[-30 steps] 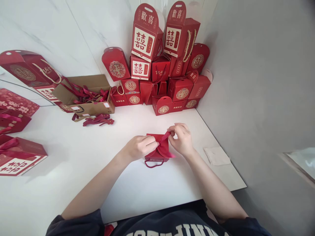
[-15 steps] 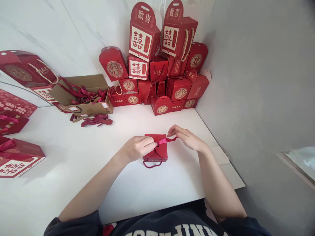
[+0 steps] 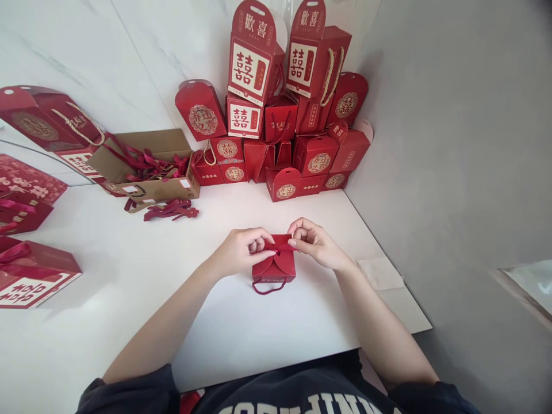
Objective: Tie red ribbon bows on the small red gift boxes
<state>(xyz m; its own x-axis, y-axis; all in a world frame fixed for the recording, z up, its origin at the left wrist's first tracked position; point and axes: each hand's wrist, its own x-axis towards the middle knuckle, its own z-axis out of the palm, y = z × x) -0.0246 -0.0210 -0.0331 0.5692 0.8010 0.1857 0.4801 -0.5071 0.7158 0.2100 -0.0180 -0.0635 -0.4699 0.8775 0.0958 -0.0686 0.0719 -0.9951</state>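
Red card box (image 3: pixel 273 270) sits on table (image 3: pixel 215 322), light but stiff w/ soft flaps; L hand (image 3: pixel 239 252) & R hand (image 3: pixel 313 241) each grip slippery ribbon (image 3: pixel 280 248) in a tight pinch, best held near box top.

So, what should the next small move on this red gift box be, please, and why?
Probably draw the ribbon snug: the left hand and right hand both pinch it over the box's closed flaps, and no finished bow shows.

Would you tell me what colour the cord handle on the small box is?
The cord handle is dark red, best seen in the head view.
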